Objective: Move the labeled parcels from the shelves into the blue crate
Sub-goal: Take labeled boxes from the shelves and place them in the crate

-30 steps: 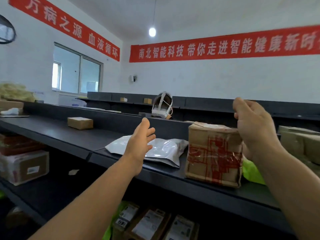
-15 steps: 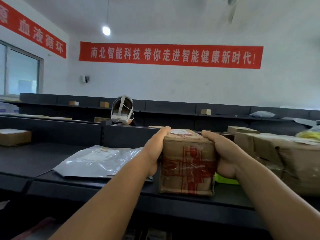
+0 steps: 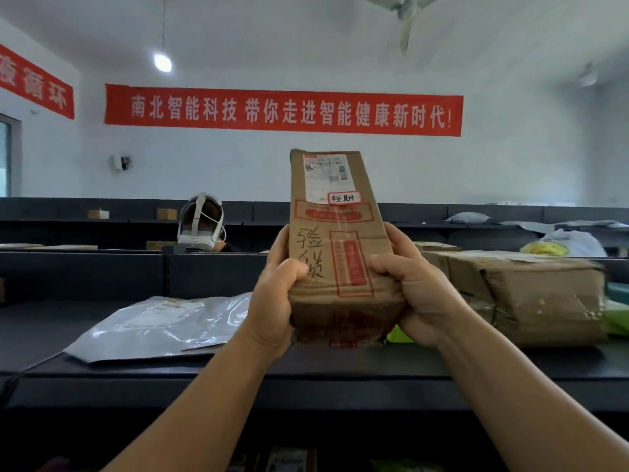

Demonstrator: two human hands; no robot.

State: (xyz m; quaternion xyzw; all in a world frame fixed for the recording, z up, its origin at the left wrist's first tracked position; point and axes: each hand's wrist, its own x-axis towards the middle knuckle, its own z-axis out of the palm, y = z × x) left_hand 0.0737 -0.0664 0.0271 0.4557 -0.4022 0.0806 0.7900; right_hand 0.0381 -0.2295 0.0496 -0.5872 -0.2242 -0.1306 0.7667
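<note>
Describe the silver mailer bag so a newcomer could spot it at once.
Start at the long dark shelf under the red banner. The silver mailer bag lies flat, left of the held carton. Unlike the brown boxes, it is shiny plastic.

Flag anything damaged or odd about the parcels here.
The cardboard box that the left hand and right hand grip is crumpled and torn along its bottom edge. The big taped box to its right is also dented, with wrinkled tape.
</note>
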